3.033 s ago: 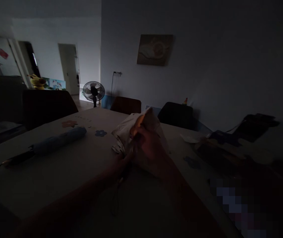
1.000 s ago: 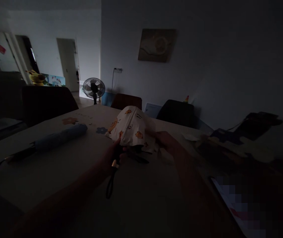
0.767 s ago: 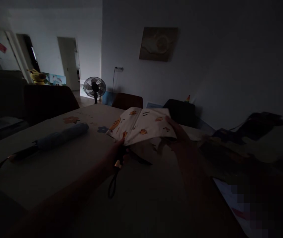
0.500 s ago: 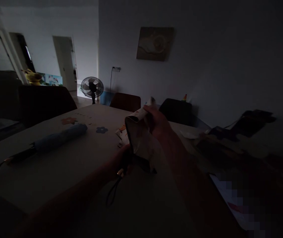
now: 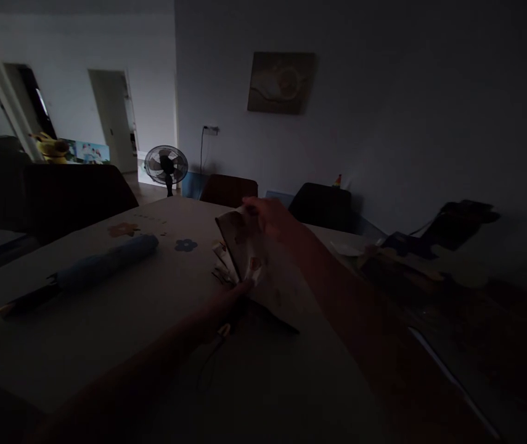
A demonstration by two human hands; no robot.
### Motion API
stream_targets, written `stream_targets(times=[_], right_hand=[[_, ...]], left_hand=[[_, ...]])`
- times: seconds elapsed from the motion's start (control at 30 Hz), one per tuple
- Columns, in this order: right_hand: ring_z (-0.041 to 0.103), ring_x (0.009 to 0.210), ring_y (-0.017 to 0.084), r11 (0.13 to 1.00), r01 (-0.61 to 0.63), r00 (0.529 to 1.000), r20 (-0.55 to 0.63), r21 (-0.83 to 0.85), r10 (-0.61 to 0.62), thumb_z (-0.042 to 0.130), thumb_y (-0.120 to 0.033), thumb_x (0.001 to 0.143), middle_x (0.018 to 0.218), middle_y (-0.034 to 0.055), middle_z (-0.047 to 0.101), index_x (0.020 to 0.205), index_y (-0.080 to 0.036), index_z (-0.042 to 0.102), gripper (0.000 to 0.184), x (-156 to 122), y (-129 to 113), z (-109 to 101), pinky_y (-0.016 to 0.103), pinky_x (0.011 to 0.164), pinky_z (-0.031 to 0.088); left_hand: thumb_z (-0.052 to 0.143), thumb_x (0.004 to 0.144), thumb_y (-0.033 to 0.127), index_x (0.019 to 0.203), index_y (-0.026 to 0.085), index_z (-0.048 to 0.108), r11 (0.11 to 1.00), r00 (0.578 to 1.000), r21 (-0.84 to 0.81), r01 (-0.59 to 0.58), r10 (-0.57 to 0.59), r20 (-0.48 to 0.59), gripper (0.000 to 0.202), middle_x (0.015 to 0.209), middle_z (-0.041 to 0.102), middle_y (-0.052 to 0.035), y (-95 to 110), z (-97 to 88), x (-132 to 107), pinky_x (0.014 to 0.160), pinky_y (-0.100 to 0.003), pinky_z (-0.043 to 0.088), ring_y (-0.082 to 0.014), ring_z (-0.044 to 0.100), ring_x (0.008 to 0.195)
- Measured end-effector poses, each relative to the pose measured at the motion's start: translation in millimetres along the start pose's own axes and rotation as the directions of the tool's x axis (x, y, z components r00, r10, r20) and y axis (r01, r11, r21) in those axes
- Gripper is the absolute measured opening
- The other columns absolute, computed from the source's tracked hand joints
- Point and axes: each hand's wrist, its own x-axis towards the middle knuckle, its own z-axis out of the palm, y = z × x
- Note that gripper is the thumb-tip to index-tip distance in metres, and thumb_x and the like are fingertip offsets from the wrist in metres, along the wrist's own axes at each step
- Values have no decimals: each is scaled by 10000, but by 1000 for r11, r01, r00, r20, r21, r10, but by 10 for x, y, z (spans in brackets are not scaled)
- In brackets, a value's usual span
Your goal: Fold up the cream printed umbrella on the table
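A light, patterned folding umbrella (image 5: 270,280) with dark edging is held above the table, its canopy panels hanging loose. My left hand (image 5: 228,302) is closed around its lower part near the handle, where a wrist strap (image 5: 210,364) dangles. At the panel's upper end, my right hand (image 5: 267,213) pinches the fabric. Other folds of the canopy stick out to the left of my left hand. On the table to the left lies a second umbrella (image 5: 106,262), blue and rolled up, with a dark handle. The room is dim, so finger details are partly lost.
The pale table (image 5: 171,308) has printed flowers. Chairs stand behind it, brown (image 5: 228,190) and dark (image 5: 321,206). A fan (image 5: 166,165) stands beyond. Dark items (image 5: 402,271) clutter the right side, and a flat device (image 5: 452,379) lies partly behind my right arm.
My right hand has moved slightly left, and the panel it holds, folded over before, is now spread out flatter. My left hand stays around the umbrella. The view has shifted a little.
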Motion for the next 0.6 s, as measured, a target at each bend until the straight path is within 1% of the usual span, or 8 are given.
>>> stream_targets(times=[0.07,0.17,0.27,0.37,0.43,0.47,0.53,0.6], right_hand=[[635,692,183,992,3,995,100,130,-16,570,-361,812,762,62,638,777,-177,546,190,51,-199,67,324,623,522],[645,797,179,958,219,966,101,184,-240,553,-373,829,927,59,646,913,-197,526,197,15,-435,134,344,696,529],[640,859,195,927,374,927,-37,-18,-374,584,-406,791,975,54,637,950,-201,507,271,-196,-400,30,349,727,522],[595,995,217,847,384,853,-209,-368,-478,607,-379,754,1023,70,633,983,-205,530,297,-518,-8,-311,340,826,483],[578,1029,246,832,247,850,-301,-498,-433,593,-407,750,1066,101,618,980,-200,549,313,-726,367,-602,354,824,482],[580,1024,256,850,152,856,-362,-504,-368,579,-421,754,1071,113,611,974,-195,552,317,-817,554,-734,358,801,492],[605,974,263,923,-27,862,-477,-383,-173,552,-447,757,1061,128,606,924,-189,552,307,-970,875,-925,348,709,522],[621,961,254,966,-101,893,-450,-237,-18,543,-460,760,1071,129,607,897,-197,551,297,-1072,1096,-994,331,666,542]], left_hand=[[661,742,463,770,89,655,994,990,-48,103,-98,99,376,549,614,-53,-21,-29,33,389,-183,390,-113,551,428],[561,793,535,598,117,582,954,932,-66,294,-270,241,462,440,530,-36,-42,-67,74,345,-192,376,-114,507,362],[451,829,587,534,142,507,928,901,-82,362,-326,286,536,372,434,-7,-30,-81,82,290,-193,328,-102,429,293],[368,859,595,551,145,497,927,912,-134,349,-303,277,560,363,397,6,12,-73,63,277,-185,309,-87,388,275],[336,884,564,566,143,493,928,920,-182,325,-265,289,550,370,383,14,41,-70,48,279,-171,298,-74,372,278],[332,894,544,576,142,490,928,926,-212,307,-240,291,537,377,378,18,52,-71,44,280,-164,292,-69,370,283],[339,904,516,592,145,480,925,938,-263,276,-199,283,505,388,371,28,65,-81,42,279,-159,279,-66,369,288],[347,907,500,610,147,476,914,943,-307,265,-180,279,479,402,373,34,70,-98,49,281,-159,279,-66,371,293]])
